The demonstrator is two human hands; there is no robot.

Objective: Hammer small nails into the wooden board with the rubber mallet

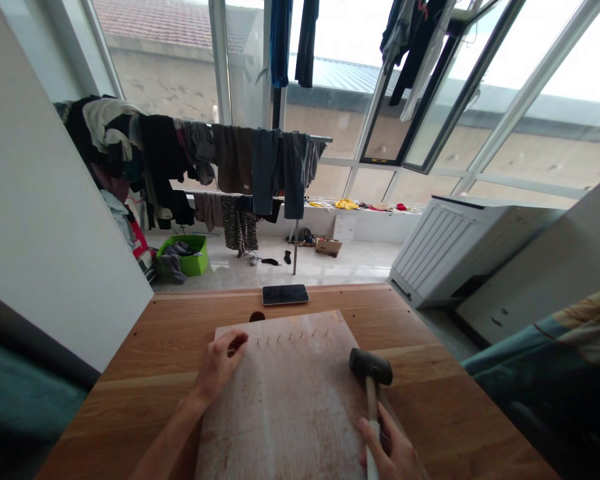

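A wooden board [285, 400] lies on the table. Near its far edge a row of several thin nails [290, 335] stands up from it. At the left end of that row, my left hand [225, 353] is closed in a pinch, its fingertips down at the board around a nail that is mostly hidden. My right hand [390, 447] grips a rubber mallet [371, 367] by its light handle, at the board's right edge. The mallet's black head points away from me, to the right of the nails.
A phone [285, 294] lies near the table's far edge, with a small dark round thing [257, 317] closer in. Beyond the wooden table [145, 373] stand a laundry rack [260, 167], a green basket [196, 257] and a white ribbed cabinet-like unit [430, 247].
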